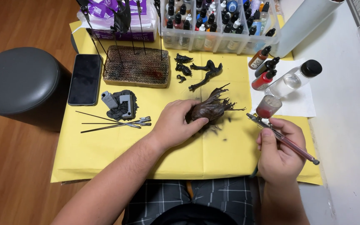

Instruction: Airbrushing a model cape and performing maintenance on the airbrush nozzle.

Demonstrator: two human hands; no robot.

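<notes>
- A round grey stool stands at the far left on the wooden floor, just beside the desk.
- A black phone lies face up at the left edge of the yellow paper sheet that covers the desk.
- Right of the phone sits a corrugated cardboard block with thin skewers stuck upright in it; below it rest a small grey and black model base and loose clip sticks.
- The left hand is closed around a dark brown, spiky model part, holding it just above the yellow sheet near its middle.
- Behind that part, small black model pieces lie on the sheet, in front of a clear organiser full of dropper bottles.
- The right hand grips an airbrush with a cup of red paint, forefinger on top, nozzle pointing at the model part.
- Farther right, three paint bottles and a clear bottle with a black cap lie on a white paper towel.
</notes>
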